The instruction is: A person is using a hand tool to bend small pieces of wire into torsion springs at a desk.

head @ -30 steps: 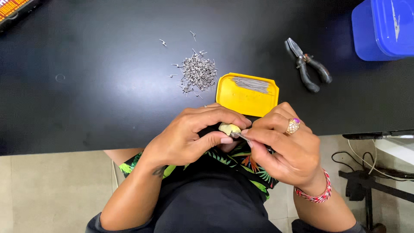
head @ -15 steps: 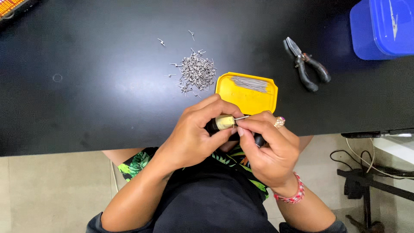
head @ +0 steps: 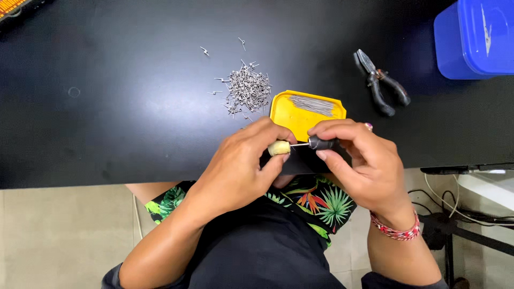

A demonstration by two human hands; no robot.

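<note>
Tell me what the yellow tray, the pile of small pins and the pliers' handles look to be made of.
Yellow tray: likely moulded plastic, smooth, uniform colour with a soft sheen.
Pile of small pins: apparently bare metal wire, grey and glinting.
Pliers: handles look rubber or plastic coated, matt black; jaws dull grey metal.

Black-handled pliers (head: pixel 383 85) lie on the black table (head: pixel 107 123) near a blue plastic bin (head: pixel 476 37).
</note>
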